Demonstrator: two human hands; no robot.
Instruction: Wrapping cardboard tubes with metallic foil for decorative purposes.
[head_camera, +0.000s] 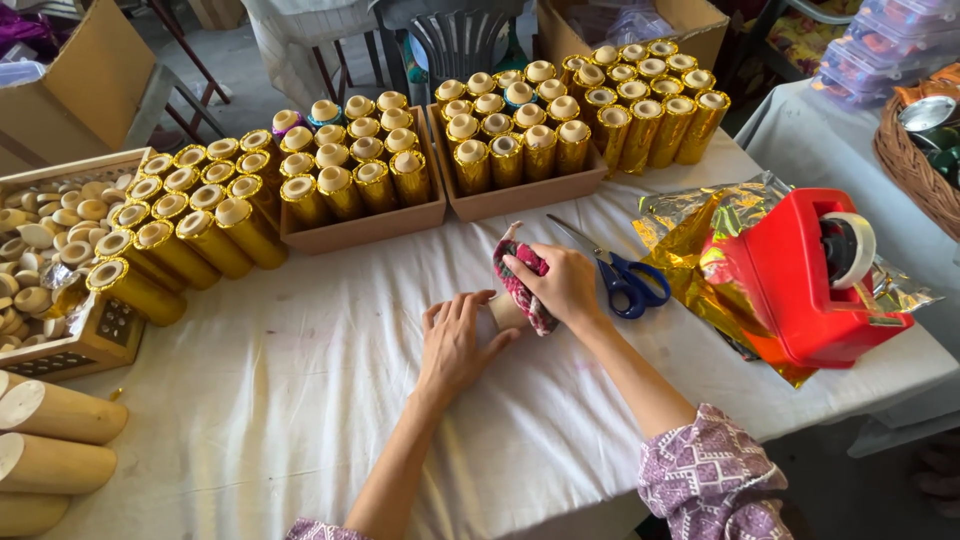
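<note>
Both hands work one wooden cylinder (503, 312) mid-table on white cloth (300, 400): left hand (455, 340) open, palm steadying it; right hand (562, 285) pinching patterned fabric strip (522, 280) around it. Blue scissors (620, 275) just beside, red tape dispenser (800, 275) near.

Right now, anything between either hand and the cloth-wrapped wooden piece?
Nothing visible. The left hand and right hand both touch the wooden piece; the patterned cloth lies under the right hand's fingers. The scissors lie just beside it.

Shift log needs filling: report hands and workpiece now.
Left hand steadies wooden cylinder on white tablecloth. Right hand presses patterned fabric strip onto it. Scissors beside right hand, apart.
</note>
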